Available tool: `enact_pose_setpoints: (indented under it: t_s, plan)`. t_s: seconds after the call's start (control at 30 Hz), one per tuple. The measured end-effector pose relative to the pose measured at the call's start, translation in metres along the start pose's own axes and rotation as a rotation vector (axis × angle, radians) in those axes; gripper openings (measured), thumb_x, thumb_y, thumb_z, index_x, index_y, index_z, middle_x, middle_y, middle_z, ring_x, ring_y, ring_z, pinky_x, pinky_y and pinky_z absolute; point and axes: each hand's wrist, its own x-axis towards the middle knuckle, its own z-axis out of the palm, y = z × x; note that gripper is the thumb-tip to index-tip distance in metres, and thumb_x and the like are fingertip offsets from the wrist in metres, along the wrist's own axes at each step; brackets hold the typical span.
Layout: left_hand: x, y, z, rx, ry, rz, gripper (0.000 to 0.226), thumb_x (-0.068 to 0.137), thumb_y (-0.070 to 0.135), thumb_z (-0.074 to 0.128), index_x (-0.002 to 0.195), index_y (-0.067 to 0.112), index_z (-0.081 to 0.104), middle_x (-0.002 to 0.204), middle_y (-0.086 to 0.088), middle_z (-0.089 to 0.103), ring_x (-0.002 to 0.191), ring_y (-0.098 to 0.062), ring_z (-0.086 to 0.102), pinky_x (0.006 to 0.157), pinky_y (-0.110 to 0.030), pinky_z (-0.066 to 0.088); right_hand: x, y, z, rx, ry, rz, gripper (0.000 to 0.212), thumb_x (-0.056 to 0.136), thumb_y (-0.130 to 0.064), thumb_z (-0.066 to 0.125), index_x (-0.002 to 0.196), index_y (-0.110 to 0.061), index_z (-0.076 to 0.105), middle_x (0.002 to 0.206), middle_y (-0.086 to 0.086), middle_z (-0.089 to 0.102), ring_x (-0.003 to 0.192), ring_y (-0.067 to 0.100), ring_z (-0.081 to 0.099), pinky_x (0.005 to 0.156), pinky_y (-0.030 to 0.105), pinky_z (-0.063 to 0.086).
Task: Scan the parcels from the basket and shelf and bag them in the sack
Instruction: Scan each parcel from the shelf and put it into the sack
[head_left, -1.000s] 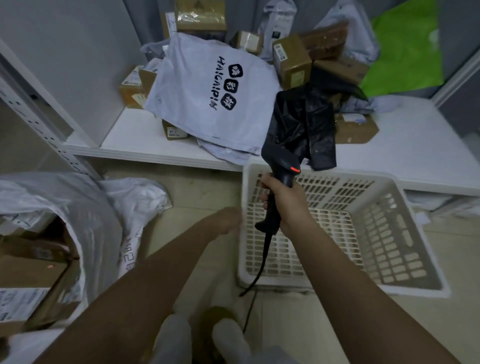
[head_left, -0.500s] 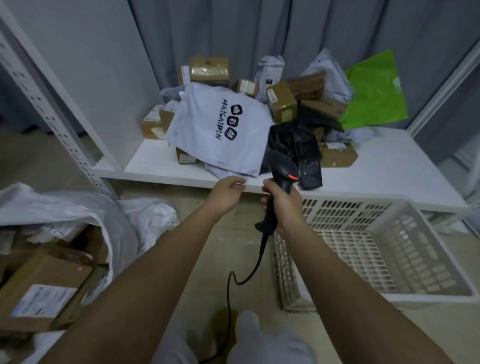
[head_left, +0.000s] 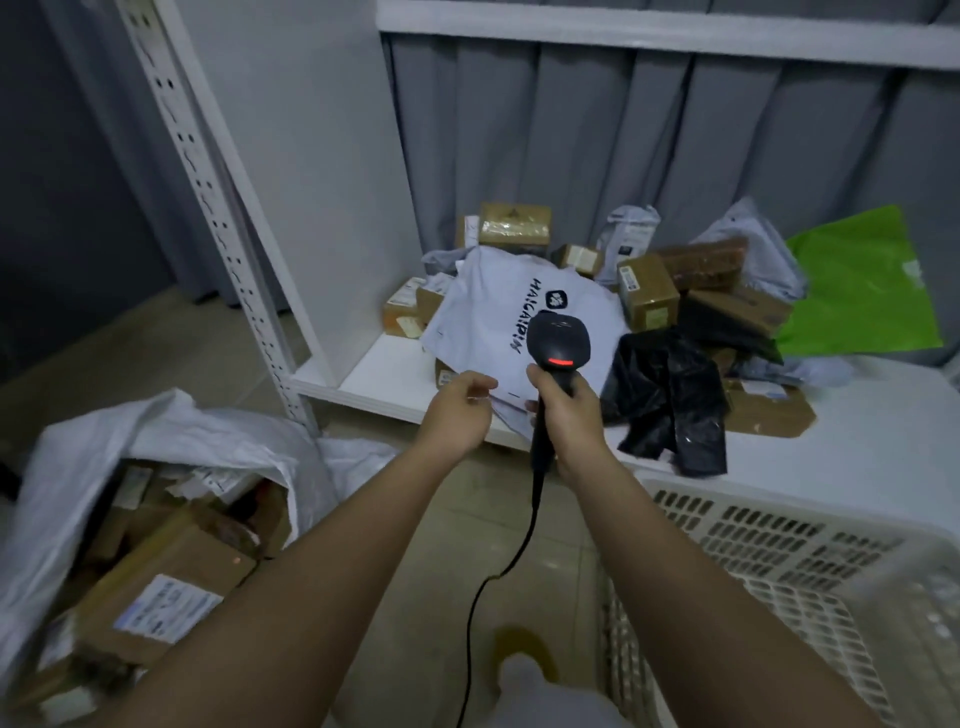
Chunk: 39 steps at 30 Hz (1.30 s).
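Parcels lie heaped on the far shelf: brown cartons, grey and green mailers, a black bag, and on top at the near-left a large white mailer printed with dark lettering. None of this heap looks handled yet.

Sack, white woven, stands open on the floor at near left. Several labelled cartons are already inside, so a good share of the bagging is done.

Basket, white perforated plastic, sits at near right below the shelf edge. What shows of its inside holds no parcel, though its right part is blurred. Judgement: basket stage finished, shelf stage starting.

Right hand has its grip closed round the handle of the black scanner; head up, red indicator lit, cable trailing down towards the floor.

Left hand reaches to the near edge of the white mailer, fingers curled at its corner; whether it actually pinches the edge I cannot tell.
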Motion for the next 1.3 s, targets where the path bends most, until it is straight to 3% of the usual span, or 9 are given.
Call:
enact_pose_setpoints:
  t_s: [0.1, 0.27, 0.37, 0.5, 0.67, 0.77, 1.07, 1.17, 1.3]
  plan:
    - [0.0, 0.02, -0.008, 0.0, 0.019, -0.004, 0.035, 0.095, 0.002, 0.038, 0.12, 0.015, 0.059, 0.131, -0.005, 0.057, 0.101, -0.012, 0.053, 0.079, -0.021, 0.04, -0.002, -0.011, -0.001, 0.022, -0.039, -0.03, 0.021, 0.092, -0.025, 0.065, 0.111, -0.017, 0.059, 0.096, -0.001, 0.058, 0.092, 0.021, 0.061, 0.065, 0.016, 0.049]
    - [-0.025, 0.044, -0.022, 0.009, 0.036, -0.007, 0.036, 0.096, 0.006, 0.039, 0.128, 0.013, 0.055, 0.136, -0.007, 0.051, 0.081, -0.009, 0.053, 0.068, -0.021, 0.044, -0.018, -0.029, -0.015, -0.029, -0.038, -0.041, 0.046, 0.091, -0.034, 0.066, 0.134, -0.024, 0.05, 0.12, -0.001, 0.058, 0.112, 0.019, 0.054, 0.098, 0.034, 0.042]
    - [-0.037, 0.051, -0.03, 0.05, 0.059, -0.024, 0.038, 0.096, 0.009, 0.041, 0.132, 0.013, 0.051, 0.141, -0.009, 0.048, 0.093, -0.018, 0.055, 0.081, -0.026, 0.044, -0.026, -0.044, -0.023, -0.065, -0.073, -0.048, 0.047, 0.088, -0.04, 0.068, 0.13, -0.031, 0.048, 0.13, 0.0, 0.058, 0.12, 0.024, 0.055, 0.108, 0.047, 0.04]
    - [-0.049, 0.054, -0.031, 0.057, 0.108, -0.076, 0.043, 0.095, 0.008, 0.042, 0.138, 0.014, 0.046, 0.143, -0.01, 0.045, 0.123, -0.026, 0.048, 0.098, -0.032, 0.042, -0.032, -0.052, -0.033, -0.085, -0.105, -0.05, 0.043, 0.089, -0.037, 0.067, 0.128, -0.028, 0.051, 0.128, 0.003, 0.059, 0.12, 0.026, 0.055, 0.108, 0.046, 0.041]
    - [-0.028, 0.043, -0.034, 0.13, 0.167, -0.099, 0.047, 0.093, 0.014, 0.044, 0.14, 0.019, 0.044, 0.142, -0.01, 0.046, 0.114, -0.037, 0.055, 0.091, -0.041, 0.048, -0.02, -0.048, -0.035, -0.097, -0.11, -0.07, 0.044, 0.091, -0.034, 0.066, 0.132, -0.025, 0.05, 0.13, 0.002, 0.058, 0.121, 0.026, 0.054, 0.108, 0.045, 0.04]
    - [0.007, 0.028, -0.032, 0.187, 0.164, -0.132, 0.05, 0.092, 0.017, 0.047, 0.141, 0.019, 0.044, 0.144, -0.011, 0.044, 0.119, -0.037, 0.052, 0.1, -0.045, 0.046, 0.008, -0.038, -0.032, -0.132, -0.121, -0.08, 0.045, 0.091, -0.034, 0.065, 0.132, -0.025, 0.049, 0.131, -0.001, 0.057, 0.121, 0.026, 0.054, 0.108, 0.044, 0.04]
    - [0.161, -0.047, 0.001, 0.226, 0.196, -0.278, 0.044, 0.094, 0.02, 0.054, 0.137, 0.03, 0.049, 0.161, -0.012, 0.004, 0.147, -0.033, 0.009, 0.118, -0.04, 0.015, 0.135, 0.02, -0.008, -0.131, -0.134, -0.036, 0.045, 0.094, -0.03, 0.062, 0.136, -0.021, 0.047, 0.128, 0.0, 0.057, 0.109, 0.019, 0.059, 0.093, 0.032, 0.047]
    - [0.194, -0.063, 0.01, 0.107, 0.238, -0.259, 0.042, 0.087, 0.009, 0.055, 0.126, 0.024, 0.06, 0.158, -0.011, 0.019, 0.142, -0.033, 0.025, 0.116, -0.042, 0.026, 0.158, 0.029, -0.007, -0.118, -0.129, -0.019, 0.039, 0.094, -0.03, 0.063, 0.13, -0.023, 0.05, 0.12, -0.004, 0.059, 0.106, 0.018, 0.059, 0.081, 0.022, 0.047]
    - [0.209, -0.064, 0.021, -0.026, 0.388, -0.198, 0.039, 0.085, -0.002, 0.048, 0.12, 0.007, 0.062, 0.131, -0.017, 0.056, 0.118, -0.036, 0.054, 0.102, -0.045, 0.045, 0.169, 0.035, -0.018, -0.098, -0.067, -0.003, 0.038, 0.093, -0.03, 0.064, 0.129, -0.022, 0.052, 0.116, 0.0, 0.061, 0.095, 0.015, 0.061, 0.078, 0.022, 0.049]
